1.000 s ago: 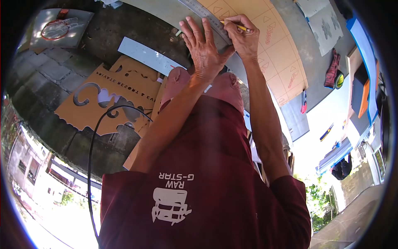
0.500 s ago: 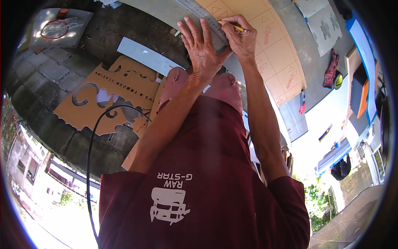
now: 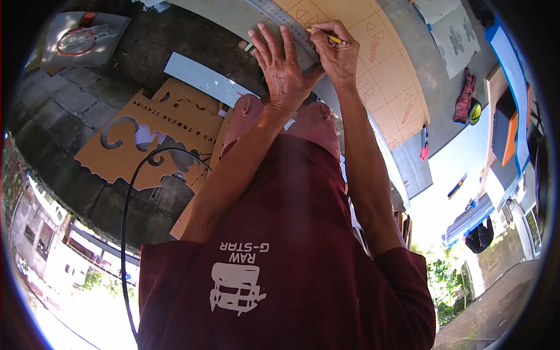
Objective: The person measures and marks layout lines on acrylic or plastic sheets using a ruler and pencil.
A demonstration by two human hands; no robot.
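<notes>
My left hand [image 3: 283, 79] lies spread, palm down, with its fingertips by the near edge of a long metal ruler [image 3: 286, 24] and its thumb stretched toward my right hand. A yellow pencil [image 3: 334, 38] is pinched in my right hand [image 3: 338, 51]. The pencil's tip points at the ruler's far edge, where it borders a brown sheet [image 3: 394, 70] printed with red marks and a grid of lines. How firmly my left hand presses on the ruler is hard to tell.
Cut brown board [image 3: 116, 154] with lettering lies at the left, near a pale strip [image 3: 204, 77]. A black cable [image 3: 123, 233] curves past my left arm. At the right are a red cutter [image 3: 424, 144], a dark red patterned item [image 3: 465, 99] and a tape roll [image 3: 475, 112].
</notes>
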